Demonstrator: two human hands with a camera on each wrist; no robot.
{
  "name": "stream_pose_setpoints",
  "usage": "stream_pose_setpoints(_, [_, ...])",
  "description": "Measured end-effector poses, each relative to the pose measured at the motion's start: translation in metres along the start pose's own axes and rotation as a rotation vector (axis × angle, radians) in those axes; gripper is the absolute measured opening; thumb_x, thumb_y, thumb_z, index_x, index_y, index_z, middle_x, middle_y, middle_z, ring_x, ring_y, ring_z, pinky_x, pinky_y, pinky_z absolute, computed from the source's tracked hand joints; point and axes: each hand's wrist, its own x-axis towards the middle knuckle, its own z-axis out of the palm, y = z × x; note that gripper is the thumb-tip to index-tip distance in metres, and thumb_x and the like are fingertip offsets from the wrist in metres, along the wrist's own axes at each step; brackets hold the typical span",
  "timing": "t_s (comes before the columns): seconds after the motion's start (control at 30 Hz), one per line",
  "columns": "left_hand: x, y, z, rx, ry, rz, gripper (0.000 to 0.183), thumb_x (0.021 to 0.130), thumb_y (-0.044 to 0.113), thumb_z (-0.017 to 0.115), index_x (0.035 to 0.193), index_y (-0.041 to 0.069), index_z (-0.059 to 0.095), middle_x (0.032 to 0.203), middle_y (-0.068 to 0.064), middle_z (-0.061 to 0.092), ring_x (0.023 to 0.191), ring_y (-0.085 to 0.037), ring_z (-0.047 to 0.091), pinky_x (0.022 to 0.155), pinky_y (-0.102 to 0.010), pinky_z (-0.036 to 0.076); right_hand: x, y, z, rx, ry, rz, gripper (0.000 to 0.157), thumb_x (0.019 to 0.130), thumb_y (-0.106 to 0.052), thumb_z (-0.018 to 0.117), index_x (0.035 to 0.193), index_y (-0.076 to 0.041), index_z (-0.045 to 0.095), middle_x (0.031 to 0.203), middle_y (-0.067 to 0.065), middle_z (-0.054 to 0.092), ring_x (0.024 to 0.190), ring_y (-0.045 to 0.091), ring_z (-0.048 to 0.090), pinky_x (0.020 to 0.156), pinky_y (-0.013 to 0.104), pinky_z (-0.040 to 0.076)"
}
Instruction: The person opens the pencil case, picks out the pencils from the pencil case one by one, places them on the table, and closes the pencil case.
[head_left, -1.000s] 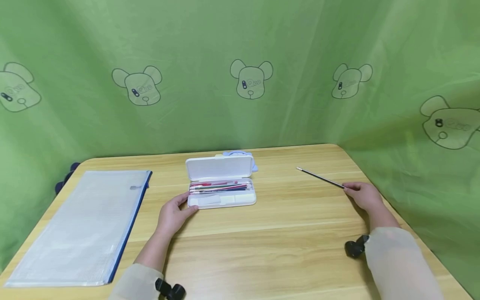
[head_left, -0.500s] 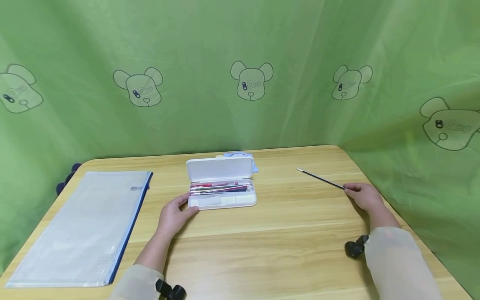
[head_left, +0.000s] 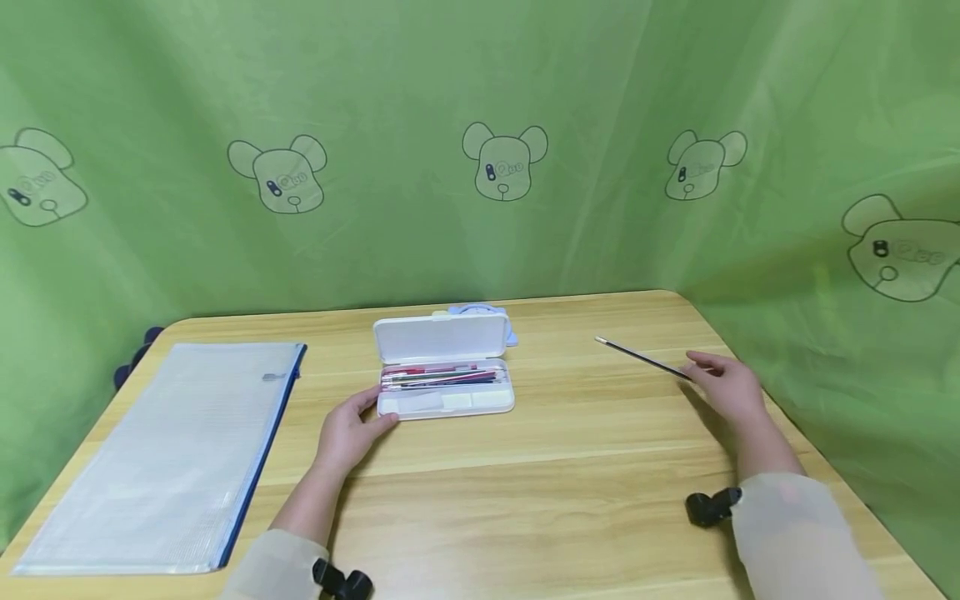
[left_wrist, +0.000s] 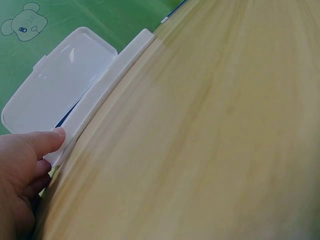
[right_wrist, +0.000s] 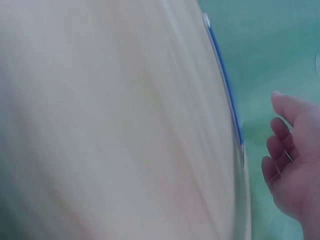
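Note:
A white pencil case (head_left: 441,340) lies with its lid raised at the middle of the table, several pencils and pens (head_left: 442,377) inside its base. My left hand (head_left: 347,433) grips the left end of the case, thumb over the front edge, as the left wrist view also shows with the thumb (left_wrist: 47,141) on the rim. To the right, a slim dark pencil (head_left: 641,357) with a pale tip lies slantwise on the wood. Just past its near end is my right hand (head_left: 726,392); in the right wrist view its loosely bent fingers (right_wrist: 280,145) are apart from the pencil.
A clear zip folder (head_left: 165,450) with a blue edge lies flat on the left of the table (head_left: 525,517). Something light blue (head_left: 512,337) shows behind the case lid. A green curtain (head_left: 585,167) hangs along the back and sides.
My right hand has let go of the pencil and risen slightly from its near end; the pencil stays on the table. The left hand holds the case as before.

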Motion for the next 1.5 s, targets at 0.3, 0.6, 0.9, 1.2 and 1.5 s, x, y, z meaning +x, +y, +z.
stream_pose_setpoints(0.3, [0.000,0.000,-0.001,-0.001,-0.002,0.000,0.058,0.089,0.026,0.072,0.139,0.005,0.052,0.144,-0.016,0.053,0.139,-0.035,0.044,0.118,-0.050,0.034,-0.007,-0.068,0.038,0.064,-0.074,-0.142,0.046,0.099,-0.032,0.058,0.133,-0.002,0.058,0.127,0.023,0.059,0.106,0.025,0.055,0.072,0.016,0.047])
stream_pose_setpoints(0.6, [0.001,-0.001,0.001,-0.006,-0.003,-0.004,0.059,0.089,0.026,0.073,0.140,0.005,0.052,0.144,-0.015,0.053,0.139,-0.035,0.044,0.118,-0.050,0.034,-0.009,-0.123,0.093,0.106,-0.192,-0.272,0.038,0.096,-0.026,0.063,0.127,-0.004,0.064,0.121,0.019,0.062,0.107,0.029,0.057,0.078,0.027,0.048])
stream_pose_setpoints(0.9, [0.001,-0.001,0.001,-0.003,-0.003,0.000,0.059,0.088,0.025,0.073,0.139,0.004,0.052,0.144,-0.016,0.053,0.139,-0.035,0.043,0.118,-0.050,0.033,-0.013,-0.159,0.133,0.137,-0.268,-0.340,0.032,0.091,-0.018,0.067,0.121,-0.004,0.068,0.120,0.018,0.065,0.106,0.030,0.059,0.085,0.033,0.050])
stream_pose_setpoints(1.2, [0.002,-0.002,0.000,0.001,-0.002,0.001,0.059,0.089,0.026,0.072,0.140,0.004,0.052,0.145,-0.016,0.053,0.139,-0.036,0.043,0.118,-0.050,0.034,-0.011,-0.179,0.160,0.092,-0.379,-0.329,0.031,0.090,-0.019,0.068,0.119,-0.009,0.070,0.121,0.014,0.065,0.106,0.026,0.058,0.092,0.040,0.049])
stream_pose_setpoints(1.5, [0.003,-0.003,-0.001,-0.002,0.004,0.009,0.059,0.088,0.026,0.073,0.139,0.004,0.053,0.144,-0.016,0.054,0.139,-0.036,0.044,0.118,-0.050,0.035,-0.010,-0.187,0.168,-0.029,-0.425,-0.358,0.027,0.092,-0.017,0.068,0.117,-0.010,0.071,0.120,0.012,0.067,0.114,0.029,0.060,0.106,0.047,0.047])
